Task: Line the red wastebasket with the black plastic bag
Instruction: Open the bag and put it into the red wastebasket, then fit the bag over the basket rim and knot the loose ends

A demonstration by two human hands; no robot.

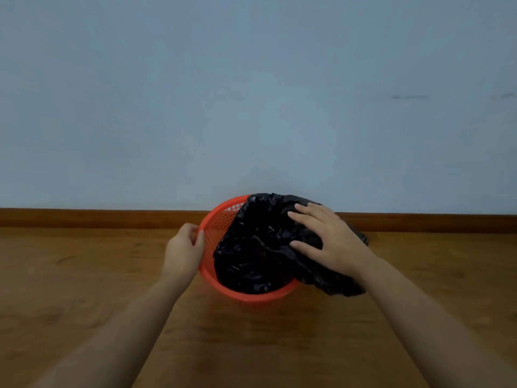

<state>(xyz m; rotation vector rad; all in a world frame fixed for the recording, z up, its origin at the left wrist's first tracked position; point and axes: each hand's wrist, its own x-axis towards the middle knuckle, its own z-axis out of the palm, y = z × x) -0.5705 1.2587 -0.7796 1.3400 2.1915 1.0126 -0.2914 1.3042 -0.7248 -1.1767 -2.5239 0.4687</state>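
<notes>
Head view: L hand (183,249) has its fingers (200,238) clenched on the left rim of the red wastebasket (251,296), grasping it. The R hand (333,242) has its fingers (305,219) straight and spread, released, pressing flat on the black plastic bag (251,247) w/o pinching it. The bag sits as a crumpled heap in the basket's mouth. It fills the middle and right, and spills over the right rim down to the floor (251,345). The left inner mesh wall is bare, and the near rim shows red too. The basket stands upright close to the skirting board (98,218), w/ a plain wall (251,93) behind. So lining is approx. halfway at best, and I can't make out the bag's opening at all. What could go wrong, imo: if the R palm just shoves down, the film prob. goes in as a wad, not a liner. All the slack hangs on the right, so the left rim could end up w/ nothing to fold over. A flat palm has little hold on slick film, so it may slide instead of spreading. Weight on the right edge could tip such a light basket if the L grip eases. Thin plastic may snag on the mesh, esp. if dragged.
</notes>
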